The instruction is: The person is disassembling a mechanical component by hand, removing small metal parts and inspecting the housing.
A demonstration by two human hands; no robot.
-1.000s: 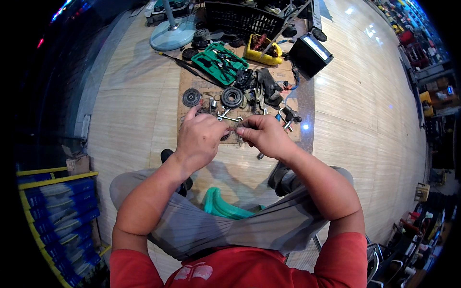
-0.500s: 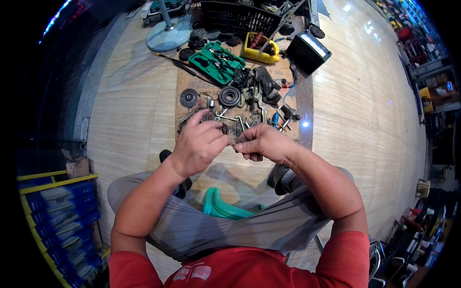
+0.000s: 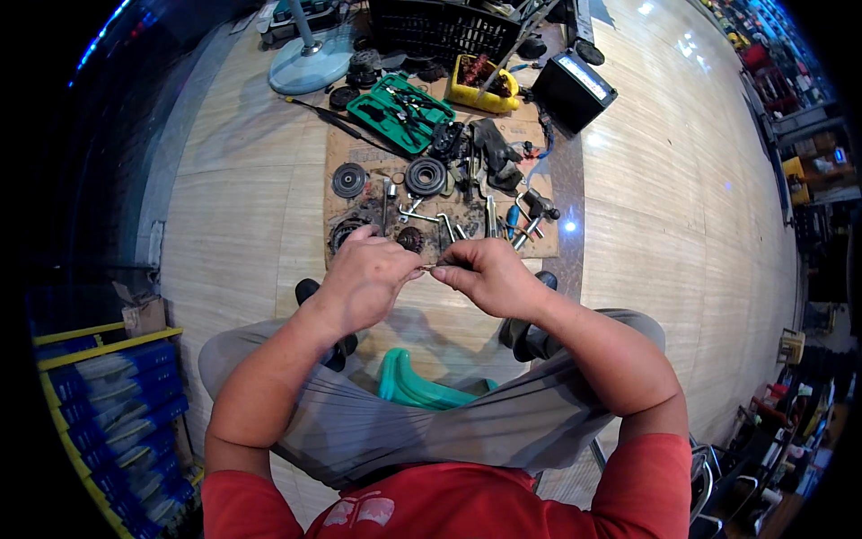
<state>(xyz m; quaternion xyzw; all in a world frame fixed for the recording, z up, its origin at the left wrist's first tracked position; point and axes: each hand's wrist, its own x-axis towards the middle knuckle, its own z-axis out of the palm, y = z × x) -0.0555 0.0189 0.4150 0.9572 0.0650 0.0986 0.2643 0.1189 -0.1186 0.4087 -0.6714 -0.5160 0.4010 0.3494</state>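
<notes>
My left hand (image 3: 366, 280) and my right hand (image 3: 487, 280) meet at the fingertips over the near edge of a stained cardboard sheet (image 3: 346, 154). Both pinch a small, thin metallic piece (image 3: 426, 269), too small to name. Just beyond the left fingers lie a dark toothed round part (image 3: 410, 240) and a dark ring-shaped part (image 3: 343, 235), partly covered by the hand. Past these are a black grooved pulley (image 3: 426, 177), a flat black disc (image 3: 349, 181) and bent metal wrenches (image 3: 422, 215). Beyond my right hand lies a hammer (image 3: 542, 205) beside a blue-handled tool (image 3: 513, 216).
Farther back are a green tool case (image 3: 382, 135), a yellow cut-open container (image 3: 485, 101), dark gloves (image 3: 496, 148), a black battery (image 3: 575, 94) and a black crate (image 3: 431, 34). A round stand base (image 3: 310, 67) is at back left. Between my legs is a green plastic stool (image 3: 422, 391).
My left hand has turned, its fingers drawing down and in, uncovering the toothed part. My right hand's fingers have closed in toward it, and both hands now meet at the small piece.
</notes>
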